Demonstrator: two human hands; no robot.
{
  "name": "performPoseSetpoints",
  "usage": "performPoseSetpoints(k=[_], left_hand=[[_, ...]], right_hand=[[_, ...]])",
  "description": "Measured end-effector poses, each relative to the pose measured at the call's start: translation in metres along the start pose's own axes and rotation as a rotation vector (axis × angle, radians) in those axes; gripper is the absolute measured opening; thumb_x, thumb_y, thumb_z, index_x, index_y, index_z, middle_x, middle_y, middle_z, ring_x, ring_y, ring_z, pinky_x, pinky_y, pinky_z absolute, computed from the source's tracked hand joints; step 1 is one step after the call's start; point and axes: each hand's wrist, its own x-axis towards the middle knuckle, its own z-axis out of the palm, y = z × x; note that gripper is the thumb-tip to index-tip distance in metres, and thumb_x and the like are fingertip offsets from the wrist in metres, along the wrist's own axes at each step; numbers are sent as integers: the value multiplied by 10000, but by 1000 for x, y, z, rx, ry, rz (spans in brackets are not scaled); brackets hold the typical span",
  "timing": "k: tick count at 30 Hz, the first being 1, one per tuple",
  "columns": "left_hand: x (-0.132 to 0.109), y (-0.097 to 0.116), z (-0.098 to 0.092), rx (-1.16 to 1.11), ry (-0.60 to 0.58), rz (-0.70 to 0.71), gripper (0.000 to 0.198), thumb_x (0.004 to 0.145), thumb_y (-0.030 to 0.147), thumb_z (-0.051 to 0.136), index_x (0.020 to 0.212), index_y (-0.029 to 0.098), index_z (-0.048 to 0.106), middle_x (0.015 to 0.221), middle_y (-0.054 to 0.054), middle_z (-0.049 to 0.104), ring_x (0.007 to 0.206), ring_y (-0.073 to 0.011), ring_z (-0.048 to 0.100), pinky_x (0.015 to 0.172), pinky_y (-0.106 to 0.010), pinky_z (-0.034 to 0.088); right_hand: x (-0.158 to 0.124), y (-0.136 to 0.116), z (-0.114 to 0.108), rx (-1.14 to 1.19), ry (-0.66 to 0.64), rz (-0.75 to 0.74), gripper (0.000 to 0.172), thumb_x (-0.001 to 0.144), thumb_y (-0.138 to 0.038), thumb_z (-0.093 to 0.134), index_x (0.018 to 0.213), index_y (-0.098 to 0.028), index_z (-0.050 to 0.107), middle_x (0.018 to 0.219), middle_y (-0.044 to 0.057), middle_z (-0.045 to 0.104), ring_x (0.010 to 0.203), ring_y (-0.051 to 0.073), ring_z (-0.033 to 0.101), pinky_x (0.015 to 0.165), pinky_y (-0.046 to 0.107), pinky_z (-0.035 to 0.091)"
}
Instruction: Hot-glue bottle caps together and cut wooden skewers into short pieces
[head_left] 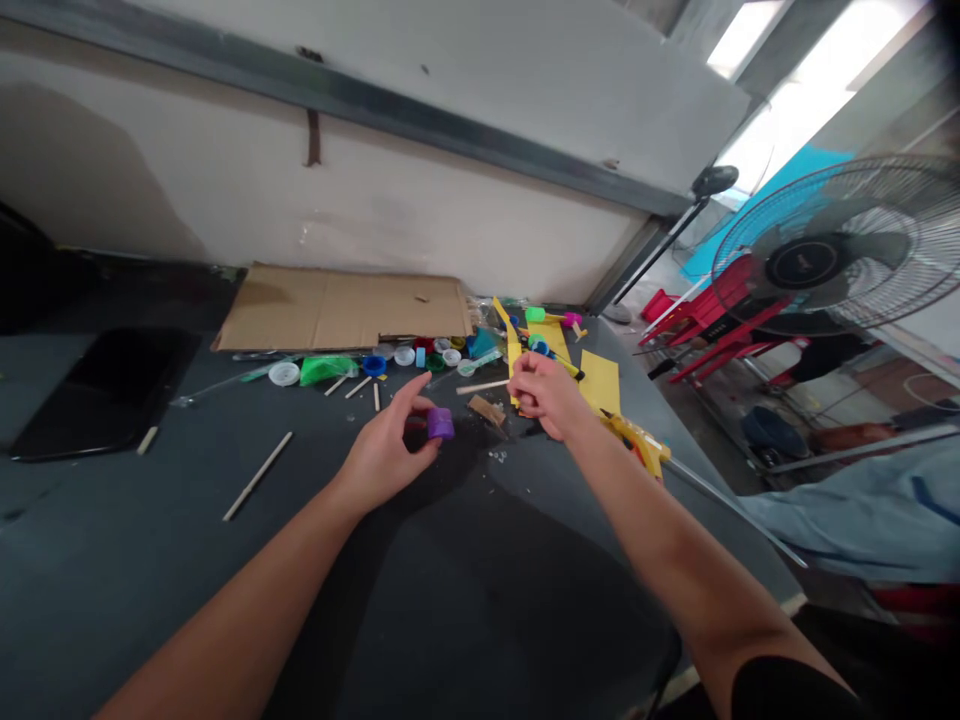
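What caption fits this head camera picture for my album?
Left hand holds a purple cap; right hand curls near yellow paper on a dark table.

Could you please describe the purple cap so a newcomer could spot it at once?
Find the flat brown cardboard sheet at the back of the dark table. Nearer, the left hand pinches a small purple plastic cap. The other caps lie in a row by the cardboard, none purple.

Both bare forearms stretch forward. The left hand is turned thumb-side up, its fingers curled into a pinch. The right hand is loosely fisted, knuckles up.
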Motion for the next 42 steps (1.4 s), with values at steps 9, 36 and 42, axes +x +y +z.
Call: performPoseSetpoints(k=[9, 36, 42], left_hand=[[2, -5, 1, 161, -43, -35, 798, 749, 180, 604, 1449, 255, 230, 1099, -61, 664, 1013, -222, 634, 923, -414, 488], [4, -5, 2, 153, -42, -113, 794, 726, 210, 657, 1419, 239, 271, 1088, -49, 690, 1025, -217, 635, 938, -406, 476], [5, -1, -1, 124, -52, -149, 765, 733, 230, 661, 1401, 237, 290, 1077, -40, 696, 1009, -208, 642, 940, -404, 473]], right_hand=[[-43, 44, 27, -138, -160, -124, 137, 804, -209, 556, 937, -198, 526, 741, 12, 675, 616, 134, 613, 530, 242, 466], [-41, 45, 22, -858, -84, -521, 132, 884, -151, 490, 832, -196, 602, 772, 16, 632, 717, 148, 577, 664, 248, 384], [-43, 46, 21, -976, -27, -637, 166, 883, -128, 462, 813, -196, 597, 798, 42, 631, 772, 178, 573, 697, 275, 383]])
